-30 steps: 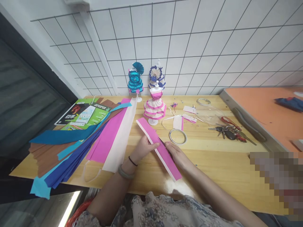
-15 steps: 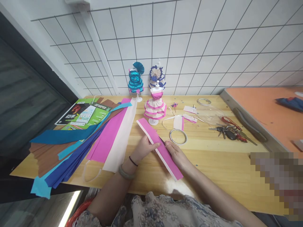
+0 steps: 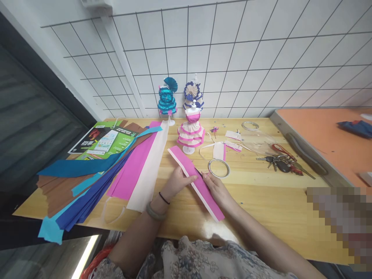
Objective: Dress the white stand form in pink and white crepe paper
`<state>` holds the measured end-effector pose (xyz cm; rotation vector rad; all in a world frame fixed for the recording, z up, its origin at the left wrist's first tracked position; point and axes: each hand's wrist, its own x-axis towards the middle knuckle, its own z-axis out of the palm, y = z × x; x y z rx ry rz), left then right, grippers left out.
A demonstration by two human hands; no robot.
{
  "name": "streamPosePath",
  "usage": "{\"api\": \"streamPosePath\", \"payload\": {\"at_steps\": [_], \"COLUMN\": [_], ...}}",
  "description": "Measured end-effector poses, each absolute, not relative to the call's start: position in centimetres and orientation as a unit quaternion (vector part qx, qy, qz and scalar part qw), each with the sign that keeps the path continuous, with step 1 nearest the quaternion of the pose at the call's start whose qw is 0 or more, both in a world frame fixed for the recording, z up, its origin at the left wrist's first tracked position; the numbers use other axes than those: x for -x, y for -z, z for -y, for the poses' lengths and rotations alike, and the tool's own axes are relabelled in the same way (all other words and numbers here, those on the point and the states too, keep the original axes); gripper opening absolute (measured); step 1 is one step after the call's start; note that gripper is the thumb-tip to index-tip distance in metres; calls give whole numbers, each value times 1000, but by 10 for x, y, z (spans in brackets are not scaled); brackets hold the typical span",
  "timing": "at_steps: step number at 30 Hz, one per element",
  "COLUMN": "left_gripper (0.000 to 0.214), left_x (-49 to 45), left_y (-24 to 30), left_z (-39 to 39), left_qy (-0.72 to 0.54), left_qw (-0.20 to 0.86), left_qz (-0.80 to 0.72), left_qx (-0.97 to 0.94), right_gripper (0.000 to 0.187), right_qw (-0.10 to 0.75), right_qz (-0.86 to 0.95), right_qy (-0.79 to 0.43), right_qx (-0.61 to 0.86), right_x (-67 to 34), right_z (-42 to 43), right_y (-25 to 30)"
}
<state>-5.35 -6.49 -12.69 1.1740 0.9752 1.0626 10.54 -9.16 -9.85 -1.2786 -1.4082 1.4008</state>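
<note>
A long strip of pink crepe paper (image 3: 207, 193) with a white edge slants across the table before me. My left hand (image 3: 178, 182) pinches its middle, thumb on top and fingers underneath. From my right hand (image 3: 216, 188) a thin dark blade, apparently of scissors (image 3: 198, 172), points up and left over the strip. The handles are hidden in the closed fingers. Just beyond stands a small dress form in a pink and white ruffled paper dress (image 3: 191, 133). A silver ring (image 3: 219, 168) of wire or tape lies beside my right hand.
Teal, brown, blue, pink and white paper strips (image 3: 128, 178) fan out on the left over a green printed sheet (image 3: 116, 144). Two more dressed forms, one teal (image 3: 167, 101), stand by the wall. Paper scraps (image 3: 219, 150) and keys (image 3: 280, 162) lie right; an orange-topped surface (image 3: 319, 128) adjoins.
Almost nothing differs. Both hands keep their hold in the same place on the pink strip, and the view has shifted very slightly.
</note>
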Motion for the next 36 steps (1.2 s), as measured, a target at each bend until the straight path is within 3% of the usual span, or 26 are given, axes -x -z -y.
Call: {"api": "streamPosePath", "payload": {"at_steps": [14, 24, 31, 36], "left_gripper": [44, 41, 35, 35], "left_x": [54, 55, 56, 55], "left_y": [116, 115, 119, 120], "left_z": [65, 63, 61, 62], "left_qy": [-430, -518, -537, -535], "left_qw": [657, 651, 624, 623], "left_qz": [-437, -392, -402, -406], "left_qx": [-438, -392, -400, -402], "right_gripper": [40, 43, 38, 37], "right_qw": [386, 358, 345, 359], "right_qz": [546, 553, 444, 467], "right_qy": [-553, -580, -676, -644], "right_qx": [497, 479, 477, 489], "right_x": [-109, -108, -101, -97], "right_z": [90, 94, 96, 91], "right_y": [106, 105, 110, 112]}}
